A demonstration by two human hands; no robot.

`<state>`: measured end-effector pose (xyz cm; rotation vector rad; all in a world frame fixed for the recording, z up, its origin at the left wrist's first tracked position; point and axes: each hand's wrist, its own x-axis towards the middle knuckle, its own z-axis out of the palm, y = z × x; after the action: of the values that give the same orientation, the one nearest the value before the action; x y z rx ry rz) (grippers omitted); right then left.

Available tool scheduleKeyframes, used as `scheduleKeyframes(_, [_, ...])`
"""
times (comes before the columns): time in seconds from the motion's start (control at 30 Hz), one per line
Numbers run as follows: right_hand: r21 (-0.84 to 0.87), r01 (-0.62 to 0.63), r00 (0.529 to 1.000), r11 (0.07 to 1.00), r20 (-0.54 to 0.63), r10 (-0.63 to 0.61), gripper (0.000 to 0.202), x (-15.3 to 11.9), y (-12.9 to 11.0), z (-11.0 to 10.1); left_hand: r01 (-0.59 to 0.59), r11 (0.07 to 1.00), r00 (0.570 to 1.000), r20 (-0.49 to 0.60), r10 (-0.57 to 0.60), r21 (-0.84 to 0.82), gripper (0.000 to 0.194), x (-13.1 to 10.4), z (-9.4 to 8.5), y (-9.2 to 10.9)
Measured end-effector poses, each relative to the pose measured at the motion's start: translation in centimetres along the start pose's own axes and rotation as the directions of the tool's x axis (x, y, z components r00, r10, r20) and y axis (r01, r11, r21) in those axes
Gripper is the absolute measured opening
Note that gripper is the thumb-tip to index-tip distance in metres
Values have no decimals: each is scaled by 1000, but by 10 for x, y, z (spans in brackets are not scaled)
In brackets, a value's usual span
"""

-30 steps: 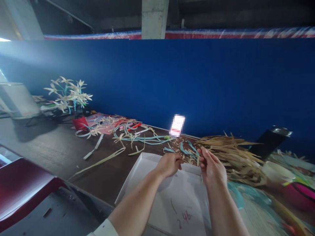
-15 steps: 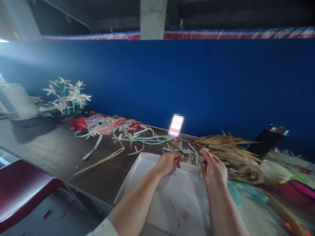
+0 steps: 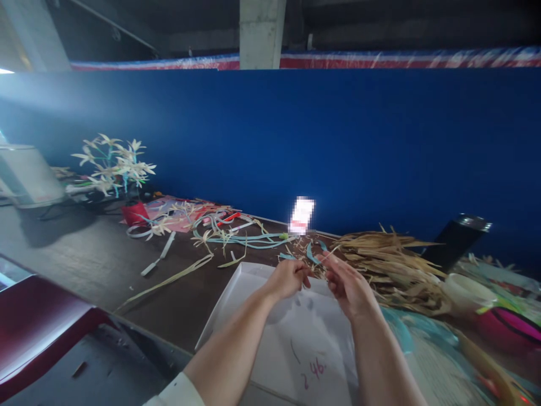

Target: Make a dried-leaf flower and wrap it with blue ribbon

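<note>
Above the white shallow box lid (image 3: 276, 349), which bears handwritten pink marks, both of my hands work close together. My left hand (image 3: 291, 278) is closed in a pinch, fingertips pointing right; what it pinches is too small to name. Just to its right, my right hand (image 3: 349, 285) has thumb and fingers drawn together toward the left fingertips. A thin pale sliver shows by its index finger, but I cannot tell whether it is held. Blue-green strips (image 3: 313, 252) and straw-coloured scraps lie just behind the hands on the dark table (image 3: 181, 299).
Dried husks (image 3: 393, 256) lie to the right, near a black tumbler (image 3: 456, 242), a whitish bowl (image 3: 471, 293) and a pink item (image 3: 509, 327). Pale artificial flowers (image 3: 120, 160) and loose cords (image 3: 249, 239) are on the left. A bright phone (image 3: 302, 215) leans against the blue partition (image 3: 220, 135).
My right hand has moved left, with its fingertips now close to my left hand. My left hand has stayed nearly where it was, still pinched.
</note>
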<state>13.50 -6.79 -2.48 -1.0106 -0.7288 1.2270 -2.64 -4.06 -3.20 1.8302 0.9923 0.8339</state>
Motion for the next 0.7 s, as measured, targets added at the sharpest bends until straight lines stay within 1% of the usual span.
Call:
scheduleKeyframes(0.07, [-44, -43, 996, 998, 80, 46, 45, -2, 3, 3, -6, 1000, 1000, -1, 6, -28, 30, -1, -1, 3])
scheduleKeyframes(0.1, [-54, -45, 994, 998, 96, 50, 43, -2, 4, 4, -6, 999, 1000, 3, 6, -39, 31, -2, -1, 5])
scheduleKeyframes(0.17, [-72, -17, 996, 997, 87, 24, 37, -1, 6, 6, -7, 998, 1000, 19, 9, -61, 31, -3, -2, 8])
scheduleKeyframes(0.27, [-118, 20, 1000, 993, 27, -17, 33, 1, 7, 6, -19, 997, 999, 33, 21, -69, 33, -4, -2, 11])
scheduleKeyframes(0.33, [-146, 20, 1000, 989, -12, -22, 32, 2, 8, 6, -24, 997, 999, 38, 27, -68, 34, -5, -2, 11])
scheduleKeyframes(0.5, [-163, 55, 996, 985, -64, -66, 34, 3, 10, 7, 7, 996, 998, 65, -1, -86, 34, -4, 0, 10])
scheduleKeyframes(0.6, [-114, 93, 987, 989, -119, -106, 34, 4, 11, 7, -2, 996, 997, 76, 9, -90, 33, -4, 2, 7])
scheduleKeyframes(0.7, [-14, 162, 963, 987, -218, -161, 34, 6, 7, 3, -7, 997, 995, 94, 15, -83, 31, -3, 3, 5])
